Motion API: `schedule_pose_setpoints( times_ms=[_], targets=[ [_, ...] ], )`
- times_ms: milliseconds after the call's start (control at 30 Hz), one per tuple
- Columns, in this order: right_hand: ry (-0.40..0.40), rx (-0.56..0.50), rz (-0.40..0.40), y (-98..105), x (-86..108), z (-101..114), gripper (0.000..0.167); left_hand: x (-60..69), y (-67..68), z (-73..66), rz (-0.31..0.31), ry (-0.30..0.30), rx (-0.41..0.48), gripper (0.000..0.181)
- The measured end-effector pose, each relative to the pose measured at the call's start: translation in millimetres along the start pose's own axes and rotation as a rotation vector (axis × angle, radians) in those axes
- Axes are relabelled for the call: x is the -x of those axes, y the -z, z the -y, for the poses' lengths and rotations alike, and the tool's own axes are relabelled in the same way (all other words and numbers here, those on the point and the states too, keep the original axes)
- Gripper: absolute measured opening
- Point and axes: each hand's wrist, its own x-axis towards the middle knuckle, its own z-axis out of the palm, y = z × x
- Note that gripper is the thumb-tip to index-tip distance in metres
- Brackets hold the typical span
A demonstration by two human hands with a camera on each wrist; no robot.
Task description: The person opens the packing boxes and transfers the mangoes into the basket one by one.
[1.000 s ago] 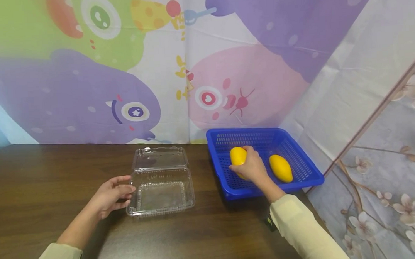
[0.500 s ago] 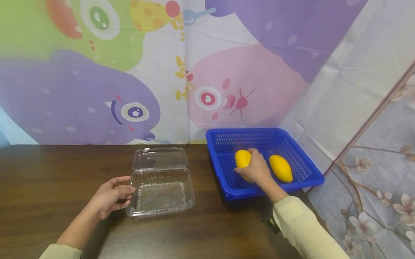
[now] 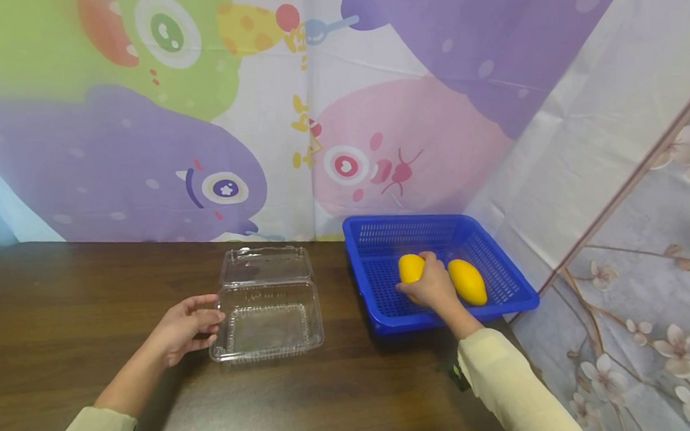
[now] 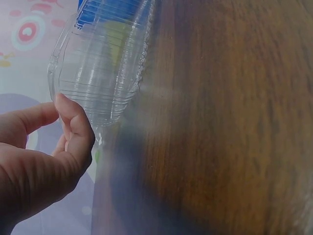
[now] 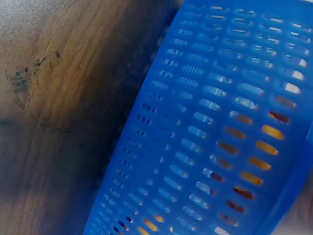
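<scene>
My right hand (image 3: 435, 285) reaches into the blue plastic basket (image 3: 373, 275) and grips a yellow mango (image 3: 409, 267). A second mango (image 3: 467, 282) lies just to the right of that hand. With thumb and fingertips, my left hand (image 3: 182, 329) pinches the left rim of a clear plastic clamshell container (image 3: 271, 328), whose lid is folded back. The left wrist view shows this hold on the container (image 4: 98, 63) up close. In the right wrist view the basket's slotted wall (image 5: 186, 132) hides most of the hand, with yellow showing through the slots.
The container and basket stand on a dark brown wooden table (image 3: 82, 297). A cartoon-printed cloth (image 3: 283, 115) hangs behind it. To the right, a flower-patterned panel (image 3: 660, 279) rises close to the basket.
My right hand has moved right within the basket, carrying the gripped mango closer to the other one. The left hand and the container have stayed in place.
</scene>
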Motion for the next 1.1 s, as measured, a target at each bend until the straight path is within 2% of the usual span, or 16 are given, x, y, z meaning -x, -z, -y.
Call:
schedule_pose_setpoints(
  times_ms=[700, 1100],
  targets=[
    [-0.011, -0.061, 0.010, 7.3, -5.2, -13.3, 0.089, -1.4, 0.7, -0.1, -0.003, -0.006, 0.001, 0.067],
    [-0.056, -0.039, 0.023, 8.8, -10.8, -23.7, 0.087, -0.6, 0.2, 0.8, -0.010, -0.004, -0.008, 0.066]
  ],
)
